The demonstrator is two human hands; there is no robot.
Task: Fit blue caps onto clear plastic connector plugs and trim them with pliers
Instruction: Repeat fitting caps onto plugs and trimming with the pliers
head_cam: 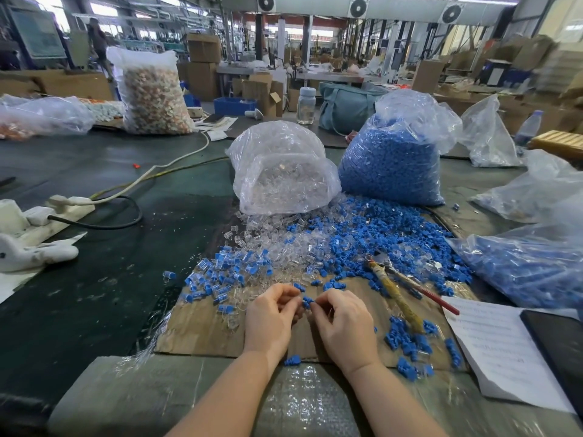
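Blue caps (375, 238), clear plugs (268, 241) — red-handled pliers (419, 290), brown cardboard (202, 329)

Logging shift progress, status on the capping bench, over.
Left hand and right hand pinch one blue cap between fingertips. Pliers idle on the cardboard, right side. Nothing in the way.

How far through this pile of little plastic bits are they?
Early on, by the look of it. A small heap of clear plugs already wearing blue caps lies left of the hands. Both hands, left hand and right hand, pinch one small blue cap between them. The yellow-handled pliers lie unused. A full bag of blue caps and a bag of clear plugs remain.
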